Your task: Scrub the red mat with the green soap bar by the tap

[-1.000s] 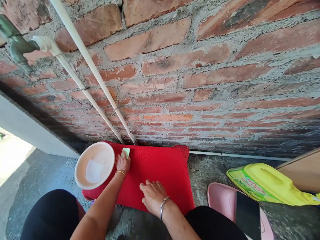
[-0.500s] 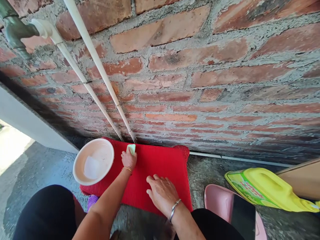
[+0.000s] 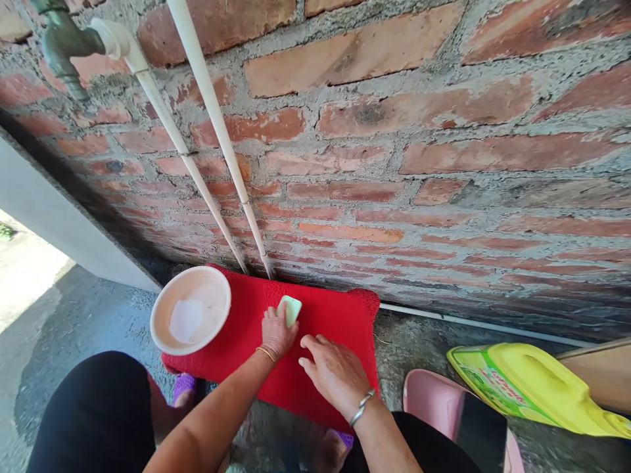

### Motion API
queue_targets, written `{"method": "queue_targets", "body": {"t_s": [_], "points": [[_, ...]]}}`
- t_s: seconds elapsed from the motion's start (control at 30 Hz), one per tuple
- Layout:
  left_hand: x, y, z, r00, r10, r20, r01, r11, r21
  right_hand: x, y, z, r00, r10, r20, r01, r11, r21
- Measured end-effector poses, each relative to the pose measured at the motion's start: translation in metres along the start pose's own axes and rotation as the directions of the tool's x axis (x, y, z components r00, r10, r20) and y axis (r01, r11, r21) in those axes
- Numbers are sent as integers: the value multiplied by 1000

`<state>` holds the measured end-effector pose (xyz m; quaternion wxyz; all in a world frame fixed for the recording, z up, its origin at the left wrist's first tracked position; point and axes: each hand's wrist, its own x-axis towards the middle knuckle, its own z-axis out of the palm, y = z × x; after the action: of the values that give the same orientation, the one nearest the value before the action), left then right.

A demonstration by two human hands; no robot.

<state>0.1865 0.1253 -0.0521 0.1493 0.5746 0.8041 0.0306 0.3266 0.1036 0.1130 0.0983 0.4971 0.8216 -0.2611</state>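
My left hand [image 3: 278,334] is closed around a pale green rounded block [image 3: 292,309], possibly a bar of soap. It holds the block against a red cloth mat [image 3: 256,295] spread in front of me. Just to the right, my right hand [image 3: 340,369] hovers over the mat with fingers loosely bent and thumb apart, holding nothing. A cream basin [image 3: 224,309] rests on the mat's left end. Inside it shows a white patch [image 3: 186,320] that I cannot identify.
Brick wall [image 3: 345,157] rises behind the mat, with white pipes [image 3: 221,131] and a tap [image 3: 66,49]. At right are a pink container [image 3: 428,397], a black flat object [image 3: 480,433] on it, and a yellow bottle [image 3: 537,384]. Purple footwear [image 3: 184,382] shows below.
My left hand has moved the pale green block rightward and slightly toward me across the mat. My right hand stays beside it, a little further right in view. The camera has shifted slightly.
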Motion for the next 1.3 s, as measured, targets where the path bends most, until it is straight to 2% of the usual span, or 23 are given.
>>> {"method": "queue_targets", "body": {"t_s": [0.03,0.1,0.17,0.2,0.23,0.3,0.37,0.43,0.5,0.57,0.67,0.73,0.8,0.87,0.93,1.0,1.07,1.13,1.2,1.27,1.3], "points": [[3,-18,-11,992,-112,-61,112,994,-1,-1,2,-1,1000,8,-16,-8,1000,3],[7,-45,-27,947,-292,-132,293,956,-10,-3,6,-2,998,27,-63,-26,1000,11],[5,-49,-30,921,-364,-140,366,930,-8,-2,8,-2,993,43,-111,-41,999,19],[-1,-42,-24,927,-353,-124,355,935,-4,-1,8,-1,991,51,-125,-48,999,21],[-8,-28,-14,945,-312,-98,313,950,0,1,8,-1,990,57,-130,-54,998,21],[-30,7,13,994,-107,24,107,994,-6,4,6,0,991,65,-113,-64,998,14],[-53,37,38,978,96,185,-91,995,-36,6,5,0,992,80,-94,-80,997,5],[-68,45,48,959,182,219,-174,983,-56,6,5,0,992,89,-92,-89,996,2],[-70,25,36,979,156,132,-153,988,-34,5,7,1,990,92,-106,-91,996,12],[-61,-14,11,999,23,42,-23,1000,9,3,9,3,990,86,-112,-83,996,25],[-45,-63,-24,972,-228,-55,231,970,68,3,8,6,992,71,-109,-67,997,35],[-46,-69,-26,952,-298,-77,303,950,75,5,5,7,994,54,-96,-51,998,31],[-60,-50,-10,973,-226,-48,229,971,64,8,1,7,996,42,-76,-41,999,17],[-82,-20,17,1000,-10,23,9,999,37,10,-3,6,997,46,-58,-46,999,-1],[-102,4,40,981,187,53,-188,982,13,10,-5,6,997,58,-47,-58,998,-9],[-111,6,50,970,244,24,-244,969,29,10,-5,6,997,66,-42,-66,998,-9],[-107,-17,41,979,199,-41,-196,978,73,8,-4,6,997,62,-41,-63,998,-11],[-95,-55,20,994,58,-97,-46,991,122,7,-4,6,998,54,-44,-55,998,-14],[-83,-91,-1,985,-96,-142,117,981,152,6,-5,6,998,46,-46,-47,999,-22],[-80,-108,-10,961,-199,-194,232,959,163,6,-7,6,999,33,-40,-34,999,-35],[-82,-107,-9,957,-207,-204,242,956,166,7,-9,6,999,24,-36,-25,999,-42]]}}
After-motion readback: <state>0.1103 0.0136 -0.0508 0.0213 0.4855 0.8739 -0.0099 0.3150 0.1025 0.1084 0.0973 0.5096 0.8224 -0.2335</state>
